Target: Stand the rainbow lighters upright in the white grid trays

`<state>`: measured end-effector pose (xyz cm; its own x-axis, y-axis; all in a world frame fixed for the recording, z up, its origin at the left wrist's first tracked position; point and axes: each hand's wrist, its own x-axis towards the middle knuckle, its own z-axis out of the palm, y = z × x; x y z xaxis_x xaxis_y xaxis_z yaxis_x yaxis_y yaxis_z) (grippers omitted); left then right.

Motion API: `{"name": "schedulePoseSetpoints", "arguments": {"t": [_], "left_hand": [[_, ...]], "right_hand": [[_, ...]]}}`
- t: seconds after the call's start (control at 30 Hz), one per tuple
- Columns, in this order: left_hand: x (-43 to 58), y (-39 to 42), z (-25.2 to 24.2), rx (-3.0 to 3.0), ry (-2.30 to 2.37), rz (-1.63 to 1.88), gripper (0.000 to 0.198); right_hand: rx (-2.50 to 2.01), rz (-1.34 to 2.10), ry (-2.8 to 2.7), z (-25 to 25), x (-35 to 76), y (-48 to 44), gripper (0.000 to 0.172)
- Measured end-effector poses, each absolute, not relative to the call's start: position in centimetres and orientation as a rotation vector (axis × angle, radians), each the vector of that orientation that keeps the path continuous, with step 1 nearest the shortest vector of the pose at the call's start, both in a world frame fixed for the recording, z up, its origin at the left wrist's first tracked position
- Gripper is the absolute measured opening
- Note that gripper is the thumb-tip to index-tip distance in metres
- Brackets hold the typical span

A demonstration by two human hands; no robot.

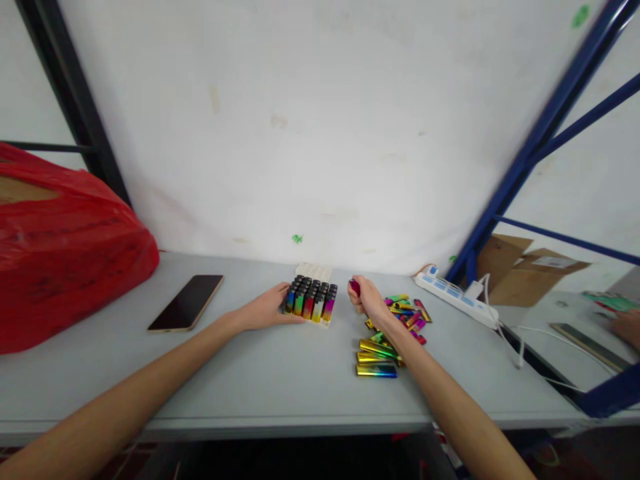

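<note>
A white tray stands at the middle of the grey table, and its near rows are filled with upright, rainbow-coloured lighters. My left hand rests against the tray's left side and steadies it. My right hand is closed on one red-purple lighter, held just right of the tray. A loose heap of coloured lighters lies on the table under and beside my right wrist.
A dark phone lies left of the tray. A big red plastic bag fills the far left. A white power strip with a cable lies at the right, by a blue rack post. Another person's hand shows at the far right.
</note>
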<state>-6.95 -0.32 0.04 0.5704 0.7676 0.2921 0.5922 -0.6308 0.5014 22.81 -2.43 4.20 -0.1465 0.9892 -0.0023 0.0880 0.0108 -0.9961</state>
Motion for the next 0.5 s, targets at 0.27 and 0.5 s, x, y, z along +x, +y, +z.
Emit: {"name": "schedulePoseSetpoints", "arguments": {"t": [0.27,0.5], "left_hand": [[-6.8,-0.5,0.2,2.443,1.131,0.691,0.087],[-6.8,-0.4,0.1,2.455,1.113,0.697,0.084]], "right_hand": [[-1.011,1.272,-1.579,5.4,23.3,-3.0,0.062],[-0.896,0.888,-2.083,7.6,24.7,-5.1,0.055]]}}
